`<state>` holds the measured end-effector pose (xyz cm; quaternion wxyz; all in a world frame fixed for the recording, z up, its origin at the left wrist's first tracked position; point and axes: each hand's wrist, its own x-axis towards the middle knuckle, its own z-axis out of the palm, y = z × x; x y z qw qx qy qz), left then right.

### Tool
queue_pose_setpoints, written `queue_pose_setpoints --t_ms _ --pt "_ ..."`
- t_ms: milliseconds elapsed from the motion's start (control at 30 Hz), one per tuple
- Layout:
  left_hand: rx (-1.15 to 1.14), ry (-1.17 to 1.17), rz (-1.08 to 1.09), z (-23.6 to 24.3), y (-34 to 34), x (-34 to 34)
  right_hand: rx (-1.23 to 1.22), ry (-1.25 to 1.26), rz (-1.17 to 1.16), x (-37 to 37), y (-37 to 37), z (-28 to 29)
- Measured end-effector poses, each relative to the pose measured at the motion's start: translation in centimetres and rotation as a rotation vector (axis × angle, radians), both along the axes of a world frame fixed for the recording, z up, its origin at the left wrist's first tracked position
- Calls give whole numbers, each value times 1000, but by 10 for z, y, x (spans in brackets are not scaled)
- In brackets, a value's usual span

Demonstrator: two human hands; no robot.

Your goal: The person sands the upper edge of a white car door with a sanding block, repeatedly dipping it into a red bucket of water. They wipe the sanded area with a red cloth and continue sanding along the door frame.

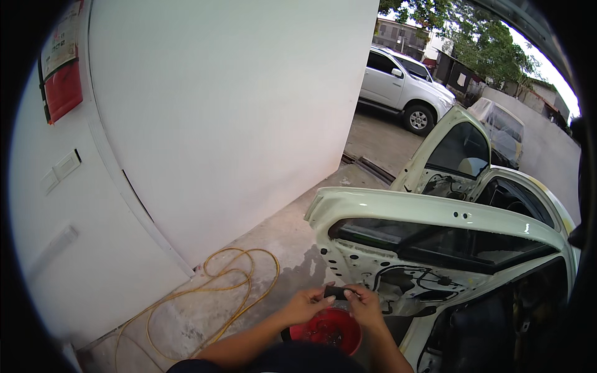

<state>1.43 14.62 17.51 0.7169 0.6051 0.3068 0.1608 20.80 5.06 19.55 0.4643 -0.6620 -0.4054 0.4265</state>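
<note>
My left hand point(309, 306) and my right hand point(367, 306) are close together, both closed on a small dark rectangular piece of what looks like sandpaper point(336, 292). Each hand pinches one end, and the middle shows between the fingers. Just below them is a round red bucket point(350, 329) with something wet and shiny inside, partly covered by my hands and body. Beyond my right hand, a pale green car door point(398, 208) stands swung out, its inner panel stripped to bare metal with holes and black marks.
A yellow hose point(250, 280) lies in loops on the wet-patched concrete floor point(186, 320). A white wall panel point(217, 124) fills the left. A second open car door point(429, 152) stands farther off, joined to the car body point(541, 186). Outside is a white pickup point(392, 84).
</note>
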Motion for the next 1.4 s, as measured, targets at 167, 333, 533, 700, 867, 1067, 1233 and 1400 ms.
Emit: queue_pose_setpoints --t_ms 167,333,533,700,867,1067,1233,1400 --pt "-208 -117 -323 7 32 -26 262 -253 202 -18 21 15" --pt "-329 -313 -262 5 35 -29 321 -290 201 -35 36 23" --pt "-416 -538 -193 -5 34 -30 385 -340 162 -49 51 35" --pt "-117 -492 -52 -13 44 -32 464 -439 80 -64 55 38" --pt "-308 -497 -93 -12 57 -44 436 -503 156 -71 60 37" --pt "-395 -406 -327 -14 67 -52 512 -568 230 -68 61 37" --pt "-914 -569 -507 -29 64 -52 570 -510 278 -65 61 35" --pt "-1064 -719 -586 -29 52 -50 584 -478 324 -63 60 39"
